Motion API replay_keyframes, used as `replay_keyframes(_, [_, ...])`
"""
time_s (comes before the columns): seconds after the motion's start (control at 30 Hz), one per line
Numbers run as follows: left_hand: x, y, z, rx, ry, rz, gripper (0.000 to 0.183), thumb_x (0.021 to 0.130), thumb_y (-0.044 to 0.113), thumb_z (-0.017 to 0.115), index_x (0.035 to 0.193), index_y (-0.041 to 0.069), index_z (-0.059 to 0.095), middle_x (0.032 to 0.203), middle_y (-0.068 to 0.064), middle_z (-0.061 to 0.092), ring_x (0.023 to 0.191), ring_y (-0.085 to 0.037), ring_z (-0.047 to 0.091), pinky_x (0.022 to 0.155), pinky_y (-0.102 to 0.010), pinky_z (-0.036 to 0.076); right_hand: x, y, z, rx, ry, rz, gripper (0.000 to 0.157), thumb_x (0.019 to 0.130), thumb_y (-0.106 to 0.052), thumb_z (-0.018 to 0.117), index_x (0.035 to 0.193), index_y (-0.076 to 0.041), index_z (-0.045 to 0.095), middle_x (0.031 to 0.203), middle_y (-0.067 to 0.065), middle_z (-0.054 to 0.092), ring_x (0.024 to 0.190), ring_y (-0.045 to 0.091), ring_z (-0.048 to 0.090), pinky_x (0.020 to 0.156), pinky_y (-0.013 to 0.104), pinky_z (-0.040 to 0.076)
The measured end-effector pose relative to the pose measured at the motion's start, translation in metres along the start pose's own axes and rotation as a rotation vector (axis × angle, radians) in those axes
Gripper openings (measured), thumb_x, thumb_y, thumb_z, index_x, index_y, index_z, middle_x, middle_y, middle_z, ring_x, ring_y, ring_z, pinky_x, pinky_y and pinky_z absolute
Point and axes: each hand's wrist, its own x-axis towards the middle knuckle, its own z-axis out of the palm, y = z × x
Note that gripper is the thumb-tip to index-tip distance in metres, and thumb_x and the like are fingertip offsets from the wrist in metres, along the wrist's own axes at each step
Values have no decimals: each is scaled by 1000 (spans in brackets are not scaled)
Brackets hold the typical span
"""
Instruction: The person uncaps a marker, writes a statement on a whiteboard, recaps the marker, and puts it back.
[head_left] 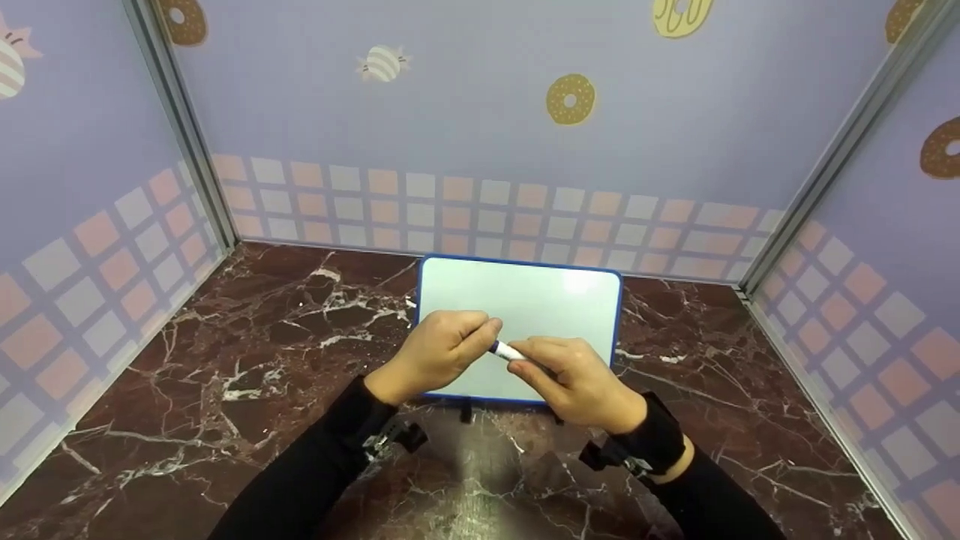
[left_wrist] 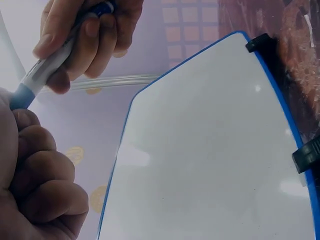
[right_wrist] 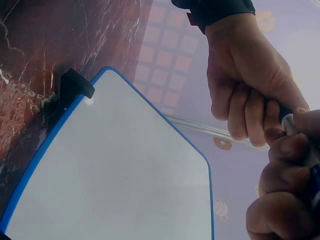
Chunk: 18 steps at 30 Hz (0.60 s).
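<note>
Both hands meet over a blue-framed whiteboard (head_left: 517, 292), gripping one marker (head_left: 508, 350) between them. My left hand (head_left: 442, 349) pinches the blue cap end between thumb and curled forefinger, the other fingers folded in. Around the white barrel curl the fingers and thumb of my right hand (head_left: 577, 379). In the left wrist view the marker (left_wrist: 47, 67) slants between the two hands, its blue cap (left_wrist: 22, 96) at the left fist. Much of the barrel is hidden by the right fingers.
The whiteboard stands on a dark red marbled table (head_left: 300, 375), with black clips (right_wrist: 75, 87) at its lower edge. Purple patterned panels (head_left: 480, 112) rise at the back and both sides, joined by grey metal posts (head_left: 180, 127).
</note>
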Motion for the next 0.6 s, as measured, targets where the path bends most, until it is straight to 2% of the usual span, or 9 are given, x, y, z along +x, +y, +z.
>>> replay_keyframes(0.17, [1, 1, -4, -4, -54, -11, 44, 114, 16, 56, 71, 15, 47, 65, 16, 33, 57, -2, 28, 53, -25, 26, 0, -1, 0, -27, 2, -43, 25, 102, 8, 72, 125, -1, 75, 80, 2, 60, 61, 7, 46, 52, 19, 41])
replay_keyframes(0.37, [0, 0, -5, -8, -83, -26, 44, 115, 15, 55, 71, 15, 47, 66, 15, 33, 58, -2, 28, 54, -25, 27, -1, -1, 0, -90, -13, -64, 16, 110, -3, 68, 125, -2, 74, 83, 2, 62, 62, 7, 47, 53, 18, 40])
replay_keyframes(0.6, [0, -3, -4, -55, -89, -6, 45, 114, 12, 54, 70, 12, 47, 65, 14, 34, 57, -3, 29, 53, -25, 27, -1, 1, -1, 22, -22, -46, 26, 103, 11, 70, 127, 2, 74, 84, 4, 63, 63, 9, 49, 54, 20, 45])
